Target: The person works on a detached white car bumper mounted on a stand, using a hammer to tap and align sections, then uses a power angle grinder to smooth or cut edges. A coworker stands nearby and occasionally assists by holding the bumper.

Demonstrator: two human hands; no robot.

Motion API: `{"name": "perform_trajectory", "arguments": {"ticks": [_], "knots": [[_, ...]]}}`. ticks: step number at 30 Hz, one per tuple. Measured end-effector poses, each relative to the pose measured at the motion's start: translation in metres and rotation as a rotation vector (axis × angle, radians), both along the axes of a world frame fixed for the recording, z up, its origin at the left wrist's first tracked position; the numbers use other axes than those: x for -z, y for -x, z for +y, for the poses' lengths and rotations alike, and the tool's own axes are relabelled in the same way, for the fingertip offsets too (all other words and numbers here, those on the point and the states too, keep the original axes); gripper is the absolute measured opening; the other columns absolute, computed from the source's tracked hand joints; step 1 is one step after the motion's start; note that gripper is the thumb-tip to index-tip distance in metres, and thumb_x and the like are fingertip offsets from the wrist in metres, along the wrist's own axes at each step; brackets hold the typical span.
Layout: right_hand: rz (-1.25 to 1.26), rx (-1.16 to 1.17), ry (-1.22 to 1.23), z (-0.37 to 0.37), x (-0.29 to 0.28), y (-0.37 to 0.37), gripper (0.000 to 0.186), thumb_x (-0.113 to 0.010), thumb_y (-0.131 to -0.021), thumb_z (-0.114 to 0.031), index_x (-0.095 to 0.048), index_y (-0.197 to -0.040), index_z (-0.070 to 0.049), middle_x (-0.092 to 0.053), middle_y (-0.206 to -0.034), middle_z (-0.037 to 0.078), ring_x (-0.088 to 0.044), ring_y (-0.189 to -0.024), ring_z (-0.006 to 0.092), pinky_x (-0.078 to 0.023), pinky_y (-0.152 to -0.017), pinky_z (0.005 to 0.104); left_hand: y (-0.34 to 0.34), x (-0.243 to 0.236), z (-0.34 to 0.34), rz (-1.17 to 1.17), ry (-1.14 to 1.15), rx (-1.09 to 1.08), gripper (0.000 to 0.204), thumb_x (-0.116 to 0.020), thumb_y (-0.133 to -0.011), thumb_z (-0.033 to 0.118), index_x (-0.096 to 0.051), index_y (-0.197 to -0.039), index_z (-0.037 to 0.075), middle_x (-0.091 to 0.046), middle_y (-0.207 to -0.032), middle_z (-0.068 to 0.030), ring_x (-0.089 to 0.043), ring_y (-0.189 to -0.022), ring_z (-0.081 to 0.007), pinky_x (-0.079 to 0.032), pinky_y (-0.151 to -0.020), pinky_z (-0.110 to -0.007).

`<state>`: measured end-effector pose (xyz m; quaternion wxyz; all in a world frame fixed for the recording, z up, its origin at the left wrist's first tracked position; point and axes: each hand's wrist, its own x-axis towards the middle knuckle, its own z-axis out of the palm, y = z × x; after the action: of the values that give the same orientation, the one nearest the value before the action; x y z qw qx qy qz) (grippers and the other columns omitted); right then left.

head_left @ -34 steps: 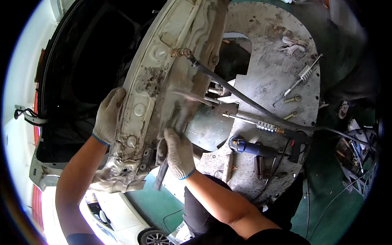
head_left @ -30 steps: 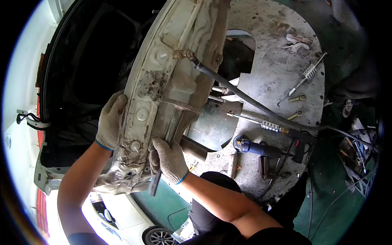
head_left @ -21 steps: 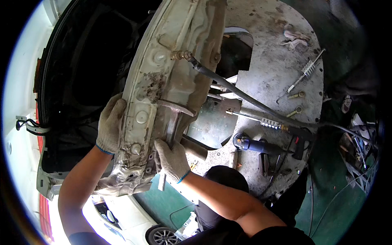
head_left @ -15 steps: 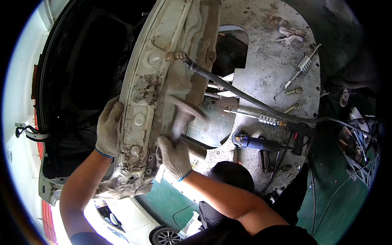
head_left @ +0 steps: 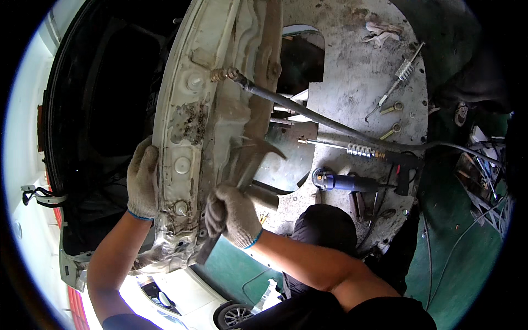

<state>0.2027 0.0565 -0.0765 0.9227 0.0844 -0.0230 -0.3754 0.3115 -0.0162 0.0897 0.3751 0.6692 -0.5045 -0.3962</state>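
Observation:
My left hand (head_left: pixel 143 179), in a pale knit glove, grips the left edge of a worn, cream-coloured car body panel (head_left: pixel 181 146); part of its fingers is hidden behind the edge. My right hand (head_left: pixel 234 215), gloved the same way, is closed around the handle of a hammer (head_left: pixel 245 165). The hammer's curved head lies over the right side of the panel and is slightly smeared by motion. Below the right fist the handle's end sticks out. A brass fitting (head_left: pixel 224 74) on the panel's upper part joins a dark hose (head_left: pixel 308 113) running right.
The grey metal table (head_left: pixel 352 66) with cut-outs carries an angle grinder (head_left: pixel 346 181), a spring-fitted pulling tool (head_left: pixel 360 150), a similar hooked tool (head_left: pixel 404 69), wrenches (head_left: pixel 391 130) and a rag (head_left: pixel 382 34). A person in dark clothing (head_left: pixel 324 231) crouches close by my right forearm. A white car stands below left.
The hammer has tilted, its head turning right and its handle end now showing below my fist. The whole view has shifted slightly. My left hand keeps its grip on the panel.

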Motion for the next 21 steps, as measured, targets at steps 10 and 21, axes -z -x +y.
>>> {"name": "perform_trajectory", "arguments": {"ticks": [10, 21], "knots": [[-0.247, -0.199, 0.09, 0.0, -0.018, 0.023, 0.042, -0.05, -0.103, -0.033, -0.047, -0.065, -0.016, -0.038, -0.048, -0.001, -0.036, -0.038, 0.0148, -0.036, -0.037, 0.0341, -0.003, 0.002, -0.002, 0.103, -0.016, -0.009, 0.044, -0.052, -0.109, 0.022, -0.047, -0.144, -0.004, -0.065, -0.129, -0.0197, -0.07, -0.11, -0.0259, -0.062, -0.094, -0.039], [-0.039, -0.202, 0.098, -0.006, -0.01, 0.027, 0.039, -0.055, -0.102, -0.037, -0.052, -0.071, -0.014, -0.04, -0.052, -0.003, -0.039, -0.041, 0.0129, -0.037, -0.04, 0.0338, 0.001, -0.001, -0.001, 0.04, -0.004, 0.027, 0.042, -0.051, -0.11, 0.023, -0.047, -0.143, -0.003, -0.065, -0.128, -0.0203, -0.07, -0.113, -0.0272, -0.061, -0.096, -0.04]]}}
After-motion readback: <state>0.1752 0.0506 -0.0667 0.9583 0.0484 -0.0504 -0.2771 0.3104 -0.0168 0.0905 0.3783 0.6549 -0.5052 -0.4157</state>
